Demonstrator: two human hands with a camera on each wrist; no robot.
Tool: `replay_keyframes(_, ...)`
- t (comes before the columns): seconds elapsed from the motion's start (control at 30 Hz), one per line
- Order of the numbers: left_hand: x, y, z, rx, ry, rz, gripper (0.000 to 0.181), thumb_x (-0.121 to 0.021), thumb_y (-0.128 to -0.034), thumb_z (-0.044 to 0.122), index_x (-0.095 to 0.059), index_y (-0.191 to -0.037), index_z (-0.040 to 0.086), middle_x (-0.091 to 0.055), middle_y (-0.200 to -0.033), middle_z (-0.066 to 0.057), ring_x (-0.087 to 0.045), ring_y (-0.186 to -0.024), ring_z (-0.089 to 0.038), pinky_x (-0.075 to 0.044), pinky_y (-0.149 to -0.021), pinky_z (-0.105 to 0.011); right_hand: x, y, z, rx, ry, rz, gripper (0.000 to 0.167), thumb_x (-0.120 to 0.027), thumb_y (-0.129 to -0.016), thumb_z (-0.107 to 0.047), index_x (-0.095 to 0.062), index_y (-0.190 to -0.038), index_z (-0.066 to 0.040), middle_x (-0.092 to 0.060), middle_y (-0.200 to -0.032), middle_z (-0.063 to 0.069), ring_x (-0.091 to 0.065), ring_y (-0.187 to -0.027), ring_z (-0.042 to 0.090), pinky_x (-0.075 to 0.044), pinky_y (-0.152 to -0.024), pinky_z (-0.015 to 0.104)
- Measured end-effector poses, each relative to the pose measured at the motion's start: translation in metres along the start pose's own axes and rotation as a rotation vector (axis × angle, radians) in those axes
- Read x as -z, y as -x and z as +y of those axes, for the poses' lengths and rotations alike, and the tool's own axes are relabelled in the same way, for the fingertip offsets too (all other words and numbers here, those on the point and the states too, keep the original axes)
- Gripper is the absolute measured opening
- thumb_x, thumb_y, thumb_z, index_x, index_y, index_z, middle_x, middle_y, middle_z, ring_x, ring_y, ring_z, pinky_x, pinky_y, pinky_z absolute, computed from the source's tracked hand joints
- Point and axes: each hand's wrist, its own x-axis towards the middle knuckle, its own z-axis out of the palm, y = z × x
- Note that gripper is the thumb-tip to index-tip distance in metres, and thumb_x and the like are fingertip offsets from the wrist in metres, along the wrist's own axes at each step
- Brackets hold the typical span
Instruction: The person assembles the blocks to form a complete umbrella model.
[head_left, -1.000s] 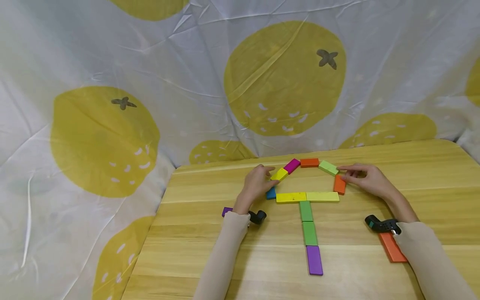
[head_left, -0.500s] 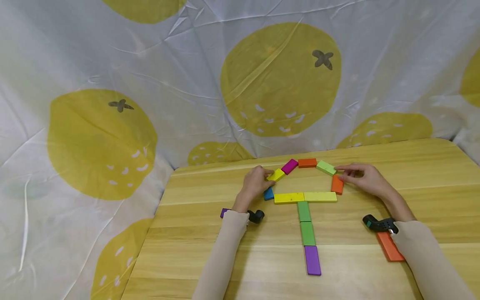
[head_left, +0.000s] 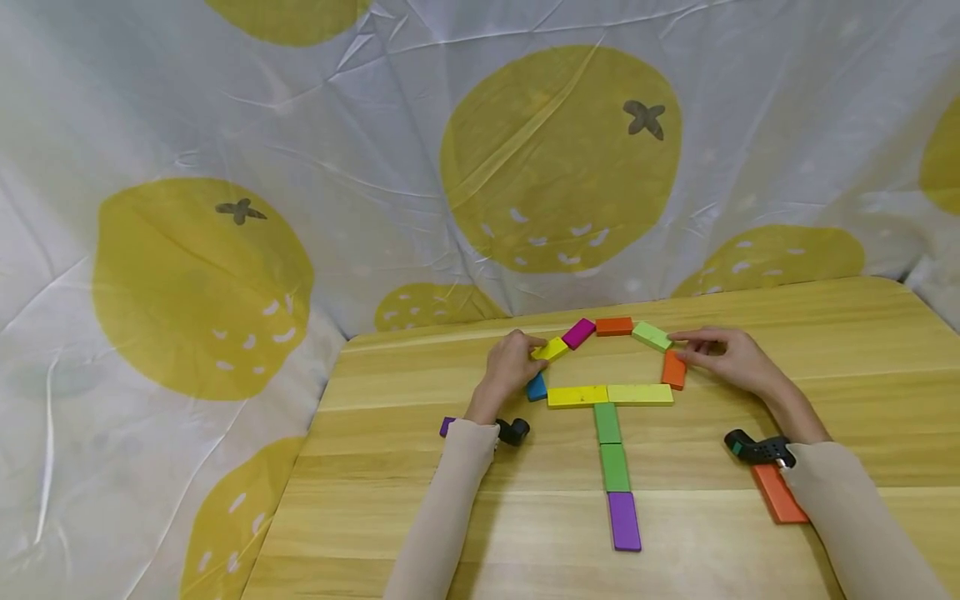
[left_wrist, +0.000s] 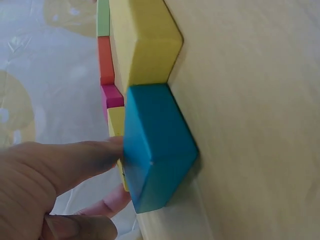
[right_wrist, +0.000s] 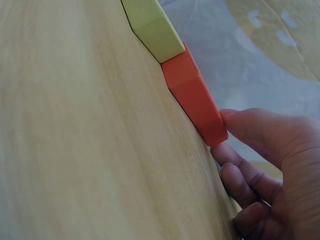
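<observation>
In the head view, several coloured wooden blocks form an arch above a T shape on the table. My left hand (head_left: 513,364) pinches a yellow block (head_left: 552,348) between thumb and forefinger at the arch's left side. A blue block (left_wrist: 157,145) stands in front of it, just by my thumb. On the right, my right hand (head_left: 723,354) touches the outer side of an orange block (right_wrist: 195,100) with its thumb. Its forefinger reaches the end of a light green block (head_left: 652,336). A magenta block (head_left: 579,333) and a red-orange block (head_left: 614,327) close the top.
Two yellow blocks (head_left: 577,397) make a crossbar, with two green blocks (head_left: 614,467) and a purple block (head_left: 624,521) below. A loose orange-red block (head_left: 778,494) lies partly under the right forearm. Another purple block (head_left: 446,427) shows beside the left wrist. Behind the table (head_left: 360,517) hangs a lemon-print cloth (head_left: 360,125).
The head view has shifted slightly. The yellow block at my left fingers has slid a little left and lies at a flatter angle. My right hand has stayed put.
</observation>
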Motion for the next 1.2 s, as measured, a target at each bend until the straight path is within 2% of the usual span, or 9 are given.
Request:
replay_keyframes(0.13, 0.0, -0.008, 0.006, -0.019, -0.038, 0.002, 0.037, -0.08, -0.0927, 0.028, -0.076, -0.128, 0.016, -0.072, -0.109, -0.007, -0.067, -0.099, -0.018, -0.052, -0.075, -0.026, 0.0, 0.0, 0.0, 0.004, 0.0, 0.004, 0.036, -0.074, -0.097, -0.024, -0.073, -0.129, -0.008, -0.073, -0.095, 0.006, -0.059, -0.08, 0.004, -0.048, -0.07, 0.019)
replay_keyframes(0.33, -0.005, -0.033, 0.025, -0.091, -0.086, 0.004, 0.038, -0.08, -0.0923, 0.031, -0.076, -0.127, 0.017, -0.076, -0.113, -0.005, -0.067, -0.098, -0.018, -0.054, -0.076, -0.028, -0.001, 0.0, 0.001, 0.008, -0.001, 0.008, 0.035, -0.074, -0.097, -0.024, -0.074, -0.128, -0.009, -0.074, -0.095, 0.006, -0.059, -0.08, 0.003, -0.047, -0.071, 0.018)
replay_keyframes(0.53, -0.015, -0.049, 0.033, -0.068, -0.066, -0.012, 0.037, -0.081, -0.0918, 0.025, -0.076, -0.128, 0.018, -0.077, -0.112, -0.003, -0.063, -0.09, -0.015, -0.048, -0.068, -0.022, -0.003, -0.001, 0.003, 0.014, -0.021, 0.007, 0.035, -0.075, -0.097, -0.023, -0.074, -0.128, -0.007, -0.074, -0.095, 0.006, -0.06, -0.079, 0.005, -0.048, -0.071, 0.019)
replay_keyframes(0.7, -0.018, -0.053, 0.033, -0.054, -0.046, -0.025, 0.037, -0.08, -0.0923, 0.024, -0.075, -0.129, 0.02, -0.075, -0.111, -0.005, -0.057, -0.084, -0.015, -0.039, -0.062, -0.022, -0.002, -0.002, 0.004, 0.014, -0.008, 0.011, 0.035, -0.075, -0.097, -0.024, -0.074, -0.128, -0.008, -0.074, -0.096, 0.007, -0.06, -0.079, 0.004, -0.048, -0.07, 0.019)
replay_keyframes(0.9, -0.017, -0.051, 0.03, -0.069, -0.047, -0.035, 0.036, -0.079, -0.0934, 0.022, -0.075, -0.129, 0.02, -0.075, -0.117, -0.004, -0.065, -0.095, -0.017, -0.048, -0.07, -0.023, -0.003, -0.003, 0.004, 0.023, -0.007, 0.009, 0.034, -0.075, -0.097, -0.024, -0.074, -0.128, -0.008, -0.073, -0.096, 0.008, -0.06, -0.079, 0.005, -0.048, -0.07, 0.019)
replay_keyframes(1.2, -0.017, -0.05, 0.031, -0.084, -0.034, -0.037, 0.034, -0.078, -0.0935, 0.017, -0.076, -0.128, 0.019, -0.074, -0.117, -0.005, -0.065, -0.099, -0.018, -0.05, -0.074, -0.026, -0.002, -0.003, 0.004, 0.021, -0.007, 0.01, 0.034, -0.075, -0.097, -0.023, -0.074, -0.128, -0.008, -0.073, -0.096, 0.009, -0.059, -0.078, 0.005, -0.048, -0.069, 0.019)
